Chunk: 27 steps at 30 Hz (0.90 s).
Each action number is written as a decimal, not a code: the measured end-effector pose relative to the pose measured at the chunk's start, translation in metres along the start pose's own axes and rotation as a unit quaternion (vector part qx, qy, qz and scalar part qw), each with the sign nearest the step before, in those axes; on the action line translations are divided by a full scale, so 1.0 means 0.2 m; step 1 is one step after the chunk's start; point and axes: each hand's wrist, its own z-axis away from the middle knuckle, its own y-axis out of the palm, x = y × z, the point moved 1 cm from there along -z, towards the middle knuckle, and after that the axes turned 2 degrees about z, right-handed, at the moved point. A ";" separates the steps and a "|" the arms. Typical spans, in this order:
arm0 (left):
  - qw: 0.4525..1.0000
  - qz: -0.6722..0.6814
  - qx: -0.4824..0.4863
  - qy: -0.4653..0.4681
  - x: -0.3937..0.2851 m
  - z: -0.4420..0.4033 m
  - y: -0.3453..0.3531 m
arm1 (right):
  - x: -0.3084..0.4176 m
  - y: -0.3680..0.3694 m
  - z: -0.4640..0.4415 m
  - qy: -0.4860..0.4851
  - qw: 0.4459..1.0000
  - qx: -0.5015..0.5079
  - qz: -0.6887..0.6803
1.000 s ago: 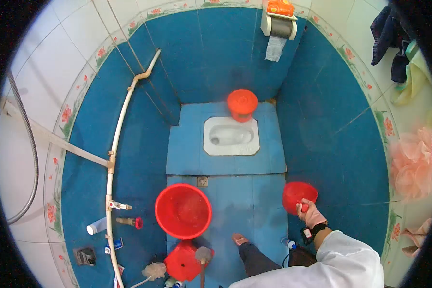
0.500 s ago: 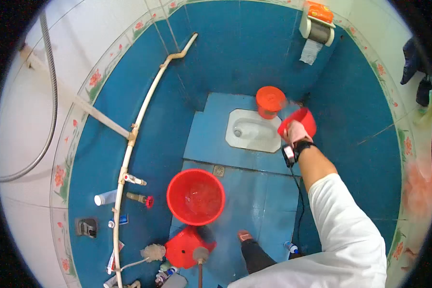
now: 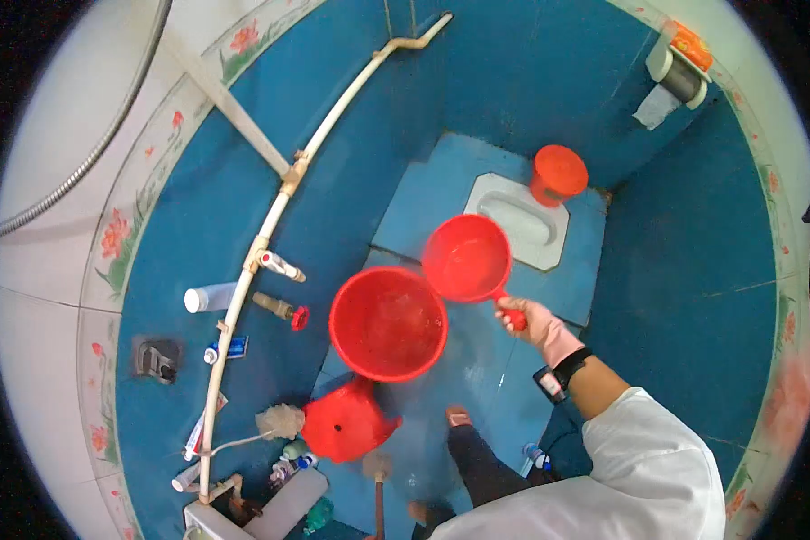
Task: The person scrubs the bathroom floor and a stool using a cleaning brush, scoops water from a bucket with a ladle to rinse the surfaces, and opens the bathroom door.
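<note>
My right hand point(image 3: 535, 326) is closed round the handle of a red dipper point(image 3: 468, 258), whose open side faces up. The dipper hangs above the blue floor, between the squat toilet point(image 3: 520, 220) and a large round red basin point(image 3: 388, 326). Its left rim is close to the basin's upper right rim; whether they touch I cannot tell. Water shows in the basin. A dark band with a small device sits on my right wrist. At the toilet's upper right stands a small red bucket point(image 3: 560, 175). My left hand is out of view.
A red stool point(image 3: 346, 423) and a wooden-handled brush point(image 3: 378, 486) are below the basin. A white pipe point(image 3: 333, 117) with taps point(image 3: 281, 265) runs along the left wall. Bottles point(image 3: 292, 463) stand at the lower left. A paper holder point(image 3: 677, 76) hangs at the upper right.
My right hand has swung the dipper from the right wall and toilet side back left toward the basin. Water that flew from the dipper is no longer seen. The view has turned and shifted.
</note>
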 end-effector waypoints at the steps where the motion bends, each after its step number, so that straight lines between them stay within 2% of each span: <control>1: 0.999 -0.012 -0.019 0.028 0.01 0.01 0.01 | -0.09 0.05 -0.02 0.028 0.999 0.043 0.008; 3: 0.994 -0.037 -0.058 0.083 0.03 0.04 0.03 | -0.27 0.18 -0.09 0.059 0.992 0.025 0.110; 6: 0.992 0.056 -0.011 0.110 0.10 0.06 0.03 | -0.48 0.31 -0.29 0.082 0.945 0.026 0.316; 7: 0.991 0.117 0.001 0.068 0.14 0.05 0.03 | -0.54 0.35 -0.37 0.084 0.916 0.033 0.390; 8: 0.983 0.179 0.011 0.025 0.20 0.02 0.03 | -0.59 0.39 -0.45 0.004 0.846 -0.003 0.532; 9: 0.971 0.239 0.020 -0.017 0.26 -0.02 0.02 | -0.64 0.43 -0.52 -0.077 0.749 -0.036 0.657; 10: 0.979 0.203 0.007 -0.015 0.41 -0.09 0.01 | -0.69 0.47 -0.60 -0.157 0.629 -0.064 0.759; 12: 0.991 0.130 -0.015 -0.013 0.74 -0.22 -0.01 | -0.74 0.52 -0.74 -0.107 0.579 -0.077 0.805; 14: 0.996 0.015 -0.072 0.049 0.53 -0.03 0.06 | -0.85 0.44 -1.05 -0.140 0.516 -0.149 0.832; 15: 0.991 -0.045 -0.098 0.078 0.39 0.05 0.09 | -0.87 0.43 -1.13 -0.170 0.463 -0.155 0.856; 16: 0.990 -0.070 -0.096 0.070 0.38 0.06 0.09 | -0.88 0.43 -1.19 -0.200 0.409 -0.160 0.876; 18: 0.987 -0.119 -0.091 0.051 0.39 0.09 0.10 | -0.91 0.43 -1.35 -0.168 0.379 -0.157 0.896; 20: 0.982 -0.167 -0.079 0.035 0.42 0.11 0.12 | -0.97 0.42 -1.47 -0.139 0.378 -0.171 0.899; 21: 0.978 -0.191 -0.071 0.031 0.44 0.11 0.13 | -1.03 0.42 -1.51 -0.123 0.402 -0.185 0.888; 22: 0.995 -0.083 -0.062 -0.002 0.46 0.11 0.15 | -1.06 0.43 -1.51 -0.093 0.460 -0.165 0.867; 24: 0.988 0.132 -0.044 -0.061 0.51 0.11 0.18 | -1.10 0.43 -1.48 -0.030 0.570 -0.133 0.810; 27: 0.982 0.175 -0.003 -0.067 0.80 0.00 0.17 | -1.11 0.37 -1.49 0.135 0.799 -0.113 0.575</control>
